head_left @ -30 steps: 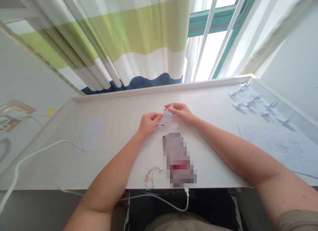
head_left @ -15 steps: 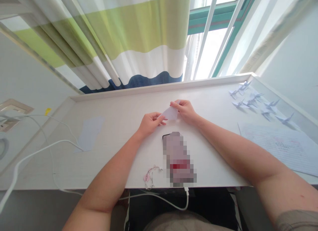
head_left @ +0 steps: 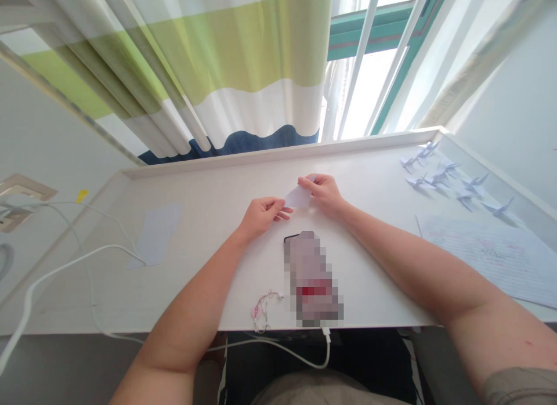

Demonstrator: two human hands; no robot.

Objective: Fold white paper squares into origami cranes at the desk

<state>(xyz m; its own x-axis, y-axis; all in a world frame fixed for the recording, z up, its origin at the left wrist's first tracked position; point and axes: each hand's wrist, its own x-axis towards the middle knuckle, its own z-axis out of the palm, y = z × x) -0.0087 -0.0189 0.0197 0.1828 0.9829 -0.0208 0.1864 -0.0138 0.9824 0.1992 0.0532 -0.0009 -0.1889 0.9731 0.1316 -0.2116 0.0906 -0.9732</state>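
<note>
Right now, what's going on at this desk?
A person holds a small pale paper just above a white desk. The left hand pinches its near left end and the right hand its far right end. A phone lies nearer the person, plugged into a white cable. Paper cranes sit at the far right, beside a written sheet.

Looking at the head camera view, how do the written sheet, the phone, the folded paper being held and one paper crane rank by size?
1. The written sheet, though it is cut off at the frame edge.
2. The phone.
3. The folded paper and the paper crane look alike. The crane lies farther away, so these two are unranked.
</note>
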